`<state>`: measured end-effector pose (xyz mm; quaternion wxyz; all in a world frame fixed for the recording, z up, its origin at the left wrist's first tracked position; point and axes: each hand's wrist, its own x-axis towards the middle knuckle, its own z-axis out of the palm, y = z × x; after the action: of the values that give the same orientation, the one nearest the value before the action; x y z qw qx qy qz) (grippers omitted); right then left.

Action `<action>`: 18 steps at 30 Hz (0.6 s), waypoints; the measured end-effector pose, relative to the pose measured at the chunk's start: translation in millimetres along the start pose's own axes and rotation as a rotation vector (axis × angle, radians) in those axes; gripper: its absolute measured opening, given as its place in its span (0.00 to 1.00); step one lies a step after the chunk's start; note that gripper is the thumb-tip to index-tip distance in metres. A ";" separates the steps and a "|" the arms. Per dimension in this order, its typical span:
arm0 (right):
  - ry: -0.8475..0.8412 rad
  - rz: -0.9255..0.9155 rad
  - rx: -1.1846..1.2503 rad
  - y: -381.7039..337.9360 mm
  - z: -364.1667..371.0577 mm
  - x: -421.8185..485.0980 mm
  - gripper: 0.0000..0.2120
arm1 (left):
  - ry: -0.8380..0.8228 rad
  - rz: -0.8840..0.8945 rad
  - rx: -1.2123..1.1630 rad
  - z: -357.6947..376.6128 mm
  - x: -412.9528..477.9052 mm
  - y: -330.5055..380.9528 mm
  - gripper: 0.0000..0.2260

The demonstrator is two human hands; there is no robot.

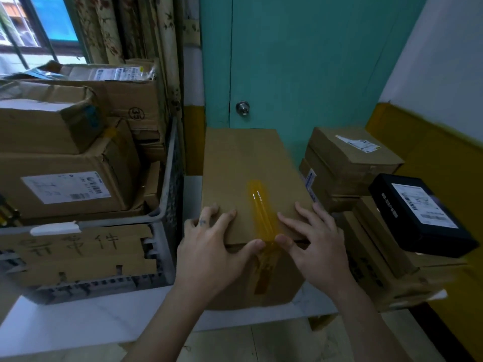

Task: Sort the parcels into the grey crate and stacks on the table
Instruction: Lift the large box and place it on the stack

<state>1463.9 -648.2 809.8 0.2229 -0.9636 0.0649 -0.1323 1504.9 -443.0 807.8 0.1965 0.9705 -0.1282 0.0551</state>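
left hand (217,244) flat on cardboard box (251,163), fingers spread | right hand (313,239) flat too, thumb by yellow tape (261,202) | both unclenched

Crate (167,205) of parcels, frame left, on desk (78,325); large box (251,163) centre; parcel stack (350,163) right; door (300,61) behind.

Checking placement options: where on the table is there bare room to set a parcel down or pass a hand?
Bare table shows in front of the grey crate, left of the big box. A narrow strip runs between crate and box. The crate is piled full; the stack under the black box crowds the right.
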 end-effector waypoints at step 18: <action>-0.036 0.409 0.590 16.6 -0.5 20.5 0.54 | -0.210 -0.309 -0.420 -29.4 28.0 1.9 0.51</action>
<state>1482.3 -667.0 807.5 0.5144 -0.8270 0.2116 -0.0811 1529.6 -439.5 839.9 0.3849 0.9170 -0.0070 -0.1041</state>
